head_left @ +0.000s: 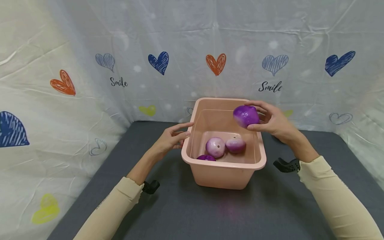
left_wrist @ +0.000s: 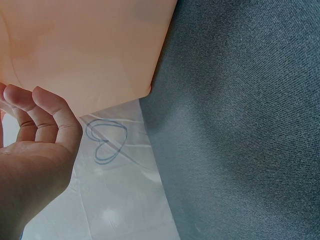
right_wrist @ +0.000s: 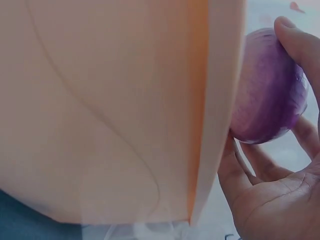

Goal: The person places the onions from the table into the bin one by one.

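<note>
Onion (head_left: pixel 246 116) in R grip (head_left: pixel 270 120), over tub (head_left: pixel 223 173).

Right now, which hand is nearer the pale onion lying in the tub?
Left. The left hand rests at the tub's left rim beside the pale onion; the right hand holds a purple onion higher up.

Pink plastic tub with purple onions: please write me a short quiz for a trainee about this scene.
1. True or false: the right hand holds a purple onion above the pink plastic tub.
2. How many onions lie inside the tub?
3. The left hand is at the tub's: A) left wall, B) front wall, C) inside.

Key: 1 true. 2 three, one at the front partly hidden by the rim. 3 A.
</note>
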Motion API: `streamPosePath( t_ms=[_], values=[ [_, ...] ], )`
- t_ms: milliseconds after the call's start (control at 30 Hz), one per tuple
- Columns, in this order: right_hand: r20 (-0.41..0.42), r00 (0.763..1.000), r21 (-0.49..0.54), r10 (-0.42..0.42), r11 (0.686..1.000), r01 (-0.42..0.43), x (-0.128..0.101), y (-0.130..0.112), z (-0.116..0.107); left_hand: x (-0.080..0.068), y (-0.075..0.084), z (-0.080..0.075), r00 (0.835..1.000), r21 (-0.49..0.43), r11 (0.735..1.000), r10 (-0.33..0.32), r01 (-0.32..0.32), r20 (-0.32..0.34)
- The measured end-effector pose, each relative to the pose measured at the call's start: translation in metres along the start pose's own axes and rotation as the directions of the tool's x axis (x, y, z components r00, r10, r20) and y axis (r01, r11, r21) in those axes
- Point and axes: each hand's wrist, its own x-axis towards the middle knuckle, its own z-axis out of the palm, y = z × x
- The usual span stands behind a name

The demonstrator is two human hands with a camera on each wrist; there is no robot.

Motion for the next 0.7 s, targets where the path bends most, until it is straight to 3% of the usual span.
streamPosePath(
  t_ms=[400, 533, 700],
  values=[
    [0.086, 0.993, 0.114, -0.084, 0.991, 0.074, -0.002, 0.002, 0.001, 0.001, 0.003, 0.001, 1.000, -0.001, 1.000, -0.004, 0.004, 0.005],
    [0.070, 0.993, 0.158, -0.098, 0.984, 0.086, -0.009, 0.005, -0.007, 0.000, 0.003, 0.001, 1.000, -0.003, 1.000, 0.003, -0.003, 0.007],
    [0.015, 0.998, 0.124, -0.059, 0.991, 0.056, -0.023, 0.009, -0.020, -0.001, 0.001, -0.001, 1.000, -0.005, 1.000, 0.007, -0.007, 0.010]
  ],
)
